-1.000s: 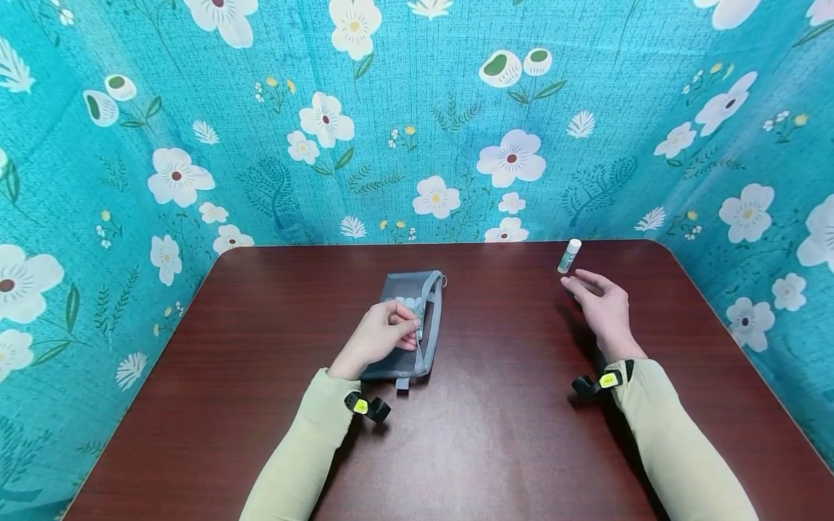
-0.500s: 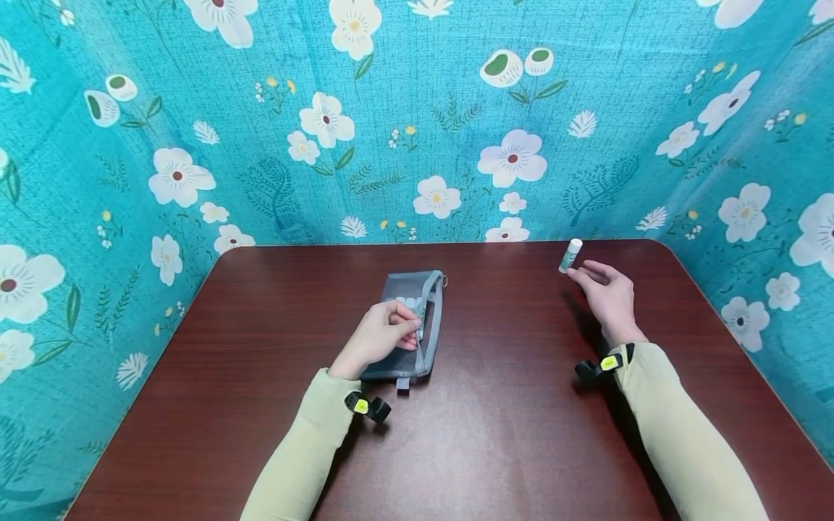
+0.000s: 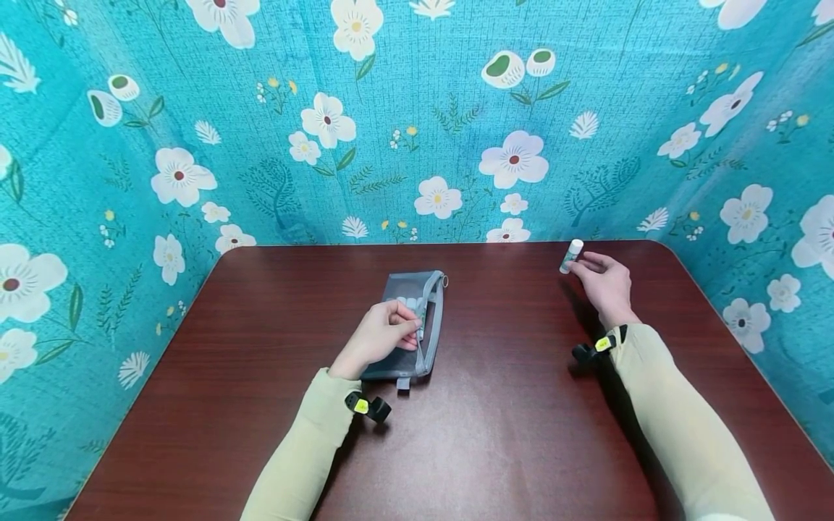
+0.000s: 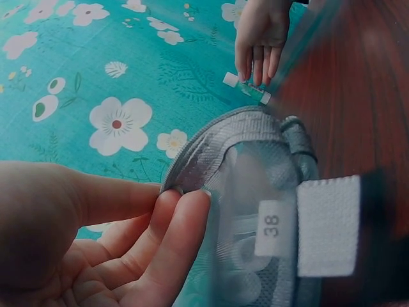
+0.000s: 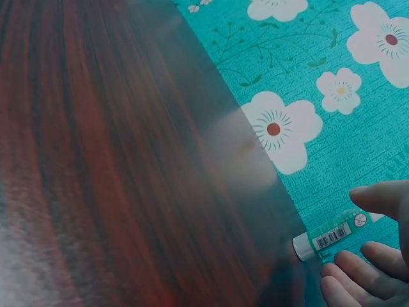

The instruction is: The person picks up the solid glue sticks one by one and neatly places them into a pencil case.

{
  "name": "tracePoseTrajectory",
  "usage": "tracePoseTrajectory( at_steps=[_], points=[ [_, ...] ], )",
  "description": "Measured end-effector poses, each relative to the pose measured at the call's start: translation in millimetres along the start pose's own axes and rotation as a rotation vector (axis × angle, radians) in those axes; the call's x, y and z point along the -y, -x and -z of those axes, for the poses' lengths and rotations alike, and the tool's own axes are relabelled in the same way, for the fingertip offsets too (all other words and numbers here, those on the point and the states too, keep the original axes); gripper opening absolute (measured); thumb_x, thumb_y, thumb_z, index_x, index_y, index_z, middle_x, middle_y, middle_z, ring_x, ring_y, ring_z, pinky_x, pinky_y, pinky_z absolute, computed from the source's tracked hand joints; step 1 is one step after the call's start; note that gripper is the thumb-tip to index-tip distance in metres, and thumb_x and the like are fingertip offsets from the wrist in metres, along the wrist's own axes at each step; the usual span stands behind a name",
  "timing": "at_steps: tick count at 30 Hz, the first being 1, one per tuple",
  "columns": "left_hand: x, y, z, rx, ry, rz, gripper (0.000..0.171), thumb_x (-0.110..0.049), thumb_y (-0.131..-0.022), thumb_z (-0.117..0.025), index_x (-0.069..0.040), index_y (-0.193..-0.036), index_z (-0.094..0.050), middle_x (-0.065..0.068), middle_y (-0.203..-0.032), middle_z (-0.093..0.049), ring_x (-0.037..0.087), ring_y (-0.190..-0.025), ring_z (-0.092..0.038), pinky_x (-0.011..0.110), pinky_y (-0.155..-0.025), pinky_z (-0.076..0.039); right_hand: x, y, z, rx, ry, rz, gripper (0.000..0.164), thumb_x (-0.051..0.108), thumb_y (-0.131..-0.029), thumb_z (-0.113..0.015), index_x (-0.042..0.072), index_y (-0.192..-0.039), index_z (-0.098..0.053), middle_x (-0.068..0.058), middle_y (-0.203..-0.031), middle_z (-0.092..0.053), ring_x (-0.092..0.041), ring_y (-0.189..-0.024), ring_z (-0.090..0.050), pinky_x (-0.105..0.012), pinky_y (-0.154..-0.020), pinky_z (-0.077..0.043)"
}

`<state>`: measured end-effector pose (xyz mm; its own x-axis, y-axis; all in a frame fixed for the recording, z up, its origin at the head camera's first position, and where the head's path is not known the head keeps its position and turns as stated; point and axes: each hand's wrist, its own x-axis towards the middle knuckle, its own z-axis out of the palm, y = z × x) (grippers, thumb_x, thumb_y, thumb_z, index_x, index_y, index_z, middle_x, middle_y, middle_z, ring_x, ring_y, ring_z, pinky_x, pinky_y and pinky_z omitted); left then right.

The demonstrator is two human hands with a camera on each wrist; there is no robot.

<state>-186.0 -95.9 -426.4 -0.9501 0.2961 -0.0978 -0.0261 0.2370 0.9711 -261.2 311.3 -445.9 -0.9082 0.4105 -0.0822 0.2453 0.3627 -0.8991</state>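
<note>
My left hand (image 3: 381, 334) pinches the opening edge of a grey mesh zipper pouch (image 3: 381, 369) between thumb and fingers. Inside the pouch lie several white-capped sticks (image 3: 410, 304), seen through the mesh and partly behind the hand. A glue stick (image 3: 570, 257) with a white cap and green label stands upright near the table's back right. Beside it is my right hand (image 3: 606, 286), thumb and fingers spread around the stick. In the right wrist view a gap shows between the glue stick (image 5: 332, 235) and the fingers (image 5: 361, 275); no grip is visible.
The dark red wooden table (image 3: 495, 405) meets a teal floral cloth (image 3: 391, 145) along its back edge. A pull ring (image 3: 445, 280) sits at the pouch's far corner, and a fabric tab (image 3: 403, 383) at its near end.
My right hand has moved forward, away from the body, and come up to the glue stick. The left hand keeps its pinch on the pouch in the same place.
</note>
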Motion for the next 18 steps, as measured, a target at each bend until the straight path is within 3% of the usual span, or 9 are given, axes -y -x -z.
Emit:
tracePoseTrajectory(
  at_steps=[9,18],
  points=[
    [0.1,-0.2,0.1,-0.002,0.001,0.011,0.009,-0.001,-0.097,-0.068,0.004,-0.102,-0.063,0.015,-0.079,-0.066,0.019,-0.065,-0.069,0.034,-0.066,-0.063,3,-13,-4,-0.011,0.053,-0.002,0.067,0.045,-0.092,-0.074,0.01,-0.145,-0.057,-0.016,-0.132,-0.064,-0.016,-0.115,-0.056,-0.025,-0.084,-0.046],
    [0.7,-0.4,-0.5,0.001,0.001,0.003,0.008,0.0,-0.097,-0.068,0.004,-0.101,-0.063,0.015,-0.079,-0.066,0.019,-0.065,-0.069,0.035,-0.066,-0.063,3,-23,-7,-0.012,0.103,-0.013,0.074,0.052,-0.087,-0.077,0.005,-0.141,-0.058,-0.016,-0.13,-0.065,-0.016,-0.106,-0.058,-0.027,-0.078,-0.049]
  ],
)
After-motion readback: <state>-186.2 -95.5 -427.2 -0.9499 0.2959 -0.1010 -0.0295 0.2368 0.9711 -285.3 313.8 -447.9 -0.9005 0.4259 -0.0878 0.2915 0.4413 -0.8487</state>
